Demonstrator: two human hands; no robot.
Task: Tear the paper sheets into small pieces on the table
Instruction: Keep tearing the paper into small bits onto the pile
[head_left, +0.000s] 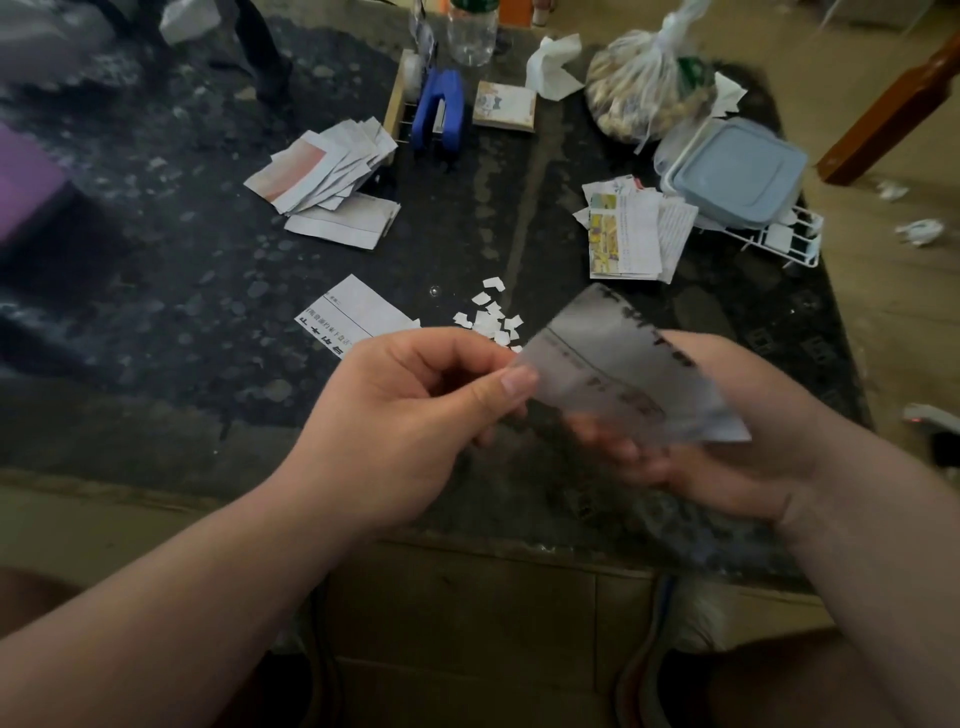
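Both hands hold one printed paper sheet (618, 364) above the near edge of the dark table (208, 291); the sheet is blurred by motion. My left hand (415, 410) pinches its left edge between thumb and forefinger. My right hand (727, 441) grips it from underneath on the right. Behind the hands lie several small white torn pieces (491, 317) and another printed sheet (353, 317). Farther back sit a stack of paper pieces (327, 166) on the left and a stack of printed sheets (631, 231) on the right.
A blue stapler (440, 109), a small notepad (505, 105), a clear bottle (471, 31), a crumpled tissue (553, 65), a tied plastic bag (649, 88), a blue-lidded container (740, 169) and a white wire rack (789, 244) line the back and right. A purple object (26, 182) sits far left.
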